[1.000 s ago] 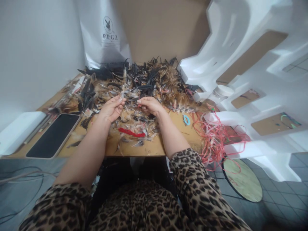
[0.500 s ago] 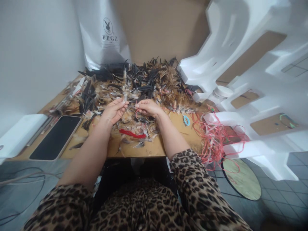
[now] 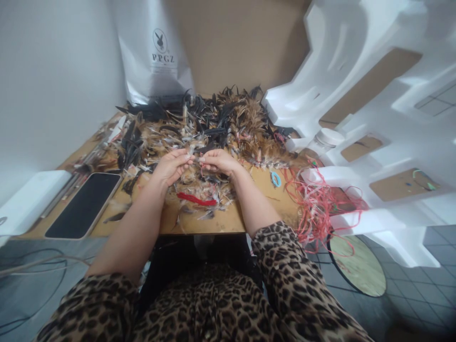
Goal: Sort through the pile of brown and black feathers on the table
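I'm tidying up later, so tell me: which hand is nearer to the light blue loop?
The right. The right hand is left of the light blue loop and slightly farther back; the left hand is farther left, beyond the right hand.

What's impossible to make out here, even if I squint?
All in the head view:
- Exactly what the left hand and right hand pinch: too small, partly covered by fingers.
- The fine print on the silvery bag: too small and blurred.
- The tabletop beneath the feathers: hidden by the pile.
- The white box's left end: cut off by the picture's edge.
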The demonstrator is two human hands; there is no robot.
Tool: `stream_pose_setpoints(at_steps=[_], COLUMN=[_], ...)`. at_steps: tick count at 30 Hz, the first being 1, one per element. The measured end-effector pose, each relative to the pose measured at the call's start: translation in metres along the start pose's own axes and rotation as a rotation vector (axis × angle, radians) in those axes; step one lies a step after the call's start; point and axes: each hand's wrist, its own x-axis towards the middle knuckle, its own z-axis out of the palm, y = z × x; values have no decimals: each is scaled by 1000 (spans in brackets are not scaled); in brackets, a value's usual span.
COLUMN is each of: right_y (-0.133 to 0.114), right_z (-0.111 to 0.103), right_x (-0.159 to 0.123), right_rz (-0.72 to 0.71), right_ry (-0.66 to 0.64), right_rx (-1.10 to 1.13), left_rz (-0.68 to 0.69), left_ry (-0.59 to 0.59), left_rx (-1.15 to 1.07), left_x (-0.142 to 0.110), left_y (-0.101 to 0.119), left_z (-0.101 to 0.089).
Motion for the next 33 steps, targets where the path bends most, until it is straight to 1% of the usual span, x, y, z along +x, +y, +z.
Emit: stream_pose_setpoints(at_steps=[2,4,6,9,11,13,18,22,29,33], right_y=[-2,-2,-1,3,7,10,14,17,20,20], right_z=[1,2,4,6,7,8,12,13,13,18], right_x=[-3,-4,-2,3,8,11,14,15,18,18], right_rz=[4,-8,-48,-110,-123,-137,-179,-151,-105,-136], right_ry=[-65,-68,30,193,253,284,265,289,281,303], right_rx=[-62,-133,-166,-105,-43,2,29,-7,41,67], left_rz=[2,4,14,30,32,34,55,74,57,43], left_ry=[4,7,6,-5,-6,-2,-2,-7,-28,-12], left_rx=[-2,11,43,113,162,202,253,289,337,323], left_x=[0,0,-1,-3,-4,-5,-6,-5,-5,-5], left_y=[0,0,0,1,0,0,-4,-5,-5,-6], left_z=[0,1,2,5,6,8,9,9,11,11])
